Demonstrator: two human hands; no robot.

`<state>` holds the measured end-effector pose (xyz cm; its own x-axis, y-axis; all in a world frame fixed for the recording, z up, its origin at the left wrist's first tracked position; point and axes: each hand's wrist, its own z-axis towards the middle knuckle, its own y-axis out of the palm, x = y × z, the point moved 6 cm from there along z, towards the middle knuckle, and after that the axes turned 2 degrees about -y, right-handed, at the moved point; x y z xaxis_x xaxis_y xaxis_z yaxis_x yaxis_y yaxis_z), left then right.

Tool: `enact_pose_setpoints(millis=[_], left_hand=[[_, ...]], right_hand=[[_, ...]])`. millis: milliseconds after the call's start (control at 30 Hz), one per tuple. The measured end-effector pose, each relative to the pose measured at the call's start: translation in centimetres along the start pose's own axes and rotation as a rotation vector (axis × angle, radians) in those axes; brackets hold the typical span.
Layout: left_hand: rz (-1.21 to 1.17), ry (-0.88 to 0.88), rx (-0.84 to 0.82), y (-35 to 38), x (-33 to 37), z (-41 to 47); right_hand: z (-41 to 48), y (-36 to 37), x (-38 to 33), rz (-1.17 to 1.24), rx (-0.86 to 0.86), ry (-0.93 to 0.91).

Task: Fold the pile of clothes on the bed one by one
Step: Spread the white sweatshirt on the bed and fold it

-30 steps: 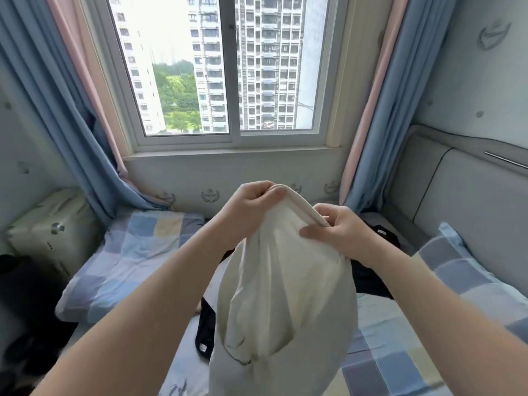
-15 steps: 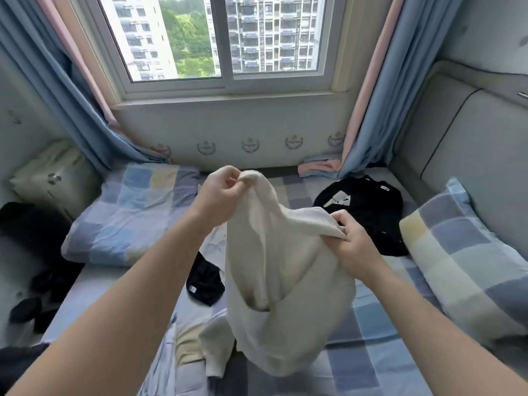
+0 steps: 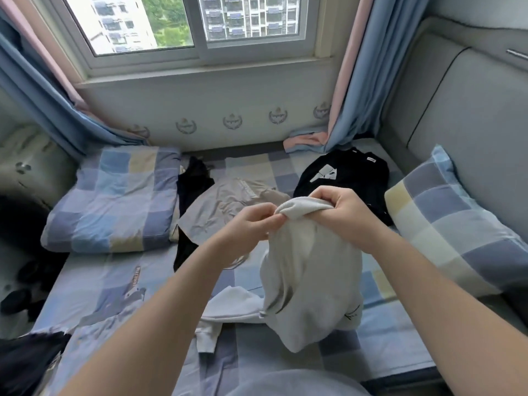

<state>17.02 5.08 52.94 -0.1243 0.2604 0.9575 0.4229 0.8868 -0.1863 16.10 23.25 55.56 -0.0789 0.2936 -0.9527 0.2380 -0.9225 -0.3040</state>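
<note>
With the right hand (image 3: pixel 340 210), grips the bunched top edge of the white garment (image 3: pixel 308 281), fingers curled over the roll of cloth. With the left hand (image 3: pixel 251 224), just beside it on the same edge, pinches the fabric between thumb and fingertips. Holds both close together and raised, probably so the cloth's own weight pulls it straight and shows which end is which. Hangs below the hands in a loose bag shape, lower part resting on the bed (image 3: pixel 120 295), one sleeve (image 3: pixel 228 310) trailing on the sheet beneath the left wrist. Looks like the sorting-out step before any fold: calls for spreading the hands apart along the edge to find shoulders or hem.

Leaves the rest of the pile beyond the hands: beige garment (image 3: pixel 225 207) crumpled just past the left hand, dark garment (image 3: pixel 191 181) further out to that side, black T-shirt (image 3: pixel 343 172) just past the right hand, lying fairly flat, perhaps already dealt with, though hard to tell. Risks trapping the trailing sleeve twisted under the body if laid down as is.
</note>
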Motion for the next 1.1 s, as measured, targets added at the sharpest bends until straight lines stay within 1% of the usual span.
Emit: enact_pose_setpoints(millis=[133, 300, 433, 467, 533, 567, 633, 667, 700, 800, 900, 967, 1033, 1100], left_hand=[[-0.247, -0.065, 0.073, -0.4, 1.1, 0.2], [-0.440, -0.080, 0.181, 0.2, 2.2, 0.4], [-0.601, -0.104, 0.307, -0.4, 2.6, 0.8], [-0.626, -0.105, 0.335, -0.7, 2.7, 0.8], [-0.632, -0.086, 0.397, -1.7, 2.6, 1.1], [-0.599, -0.069, 0.437, -2.3, 2.4, 1.2], [-0.422, -0.071, 0.504, -3.4, 1.7, 1.3], [-0.296, -0.096, 0.485, -3.6, 1.3, 1.3], [-0.170, -0.133, 0.415, -3.3, 0.9, 1.4], [0.076, -0.190, 0.150, -0.9, -0.6, 1.6], [0.227, -0.177, -0.024, 2.6, -1.7, 0.9], [0.266, -0.183, -0.147, 5.1, -2.8, 0.5], [0.317, -0.188, -0.207, 6.9, -4.3, 0.4], [0.424, -0.165, -0.207, 7.5, -5.5, 0.6]], right_hand=[[-0.8, -0.5, 2.6, 0.001, -0.076, 0.094], [-2.0, 1.1, 4.5, 0.083, -0.132, 0.134], [-3.1, 2.8, 7.2, 0.092, -0.142, 0.232], [-3.4, 3.2, 8.1, 0.125, -0.146, 0.271], [-4.1, 3.5, 9.4, 0.250, -0.124, 0.333], [-4.3, 3.3, 9.6, 0.311, -0.095, 0.333], [-4.4, 2.8, 9.0, 0.410, -0.018, 0.301], [-4.2, 2.4, 8.4, 0.443, 0.028, 0.287], [-4.0, 1.9, 7.8, 0.459, 0.081, 0.276], [-3.4, 0.6, 6.2, 0.502, 0.203, 0.264], [-2.9, 0.0, 5.3, 0.596, 0.251, 0.286], [-2.8, -0.3, 4.9, 0.639, 0.276, 0.285], [-2.6, -0.5, 4.6, 0.691, 0.303, 0.282], [-2.4, -0.9, 4.5, 0.730, 0.326, 0.273]])
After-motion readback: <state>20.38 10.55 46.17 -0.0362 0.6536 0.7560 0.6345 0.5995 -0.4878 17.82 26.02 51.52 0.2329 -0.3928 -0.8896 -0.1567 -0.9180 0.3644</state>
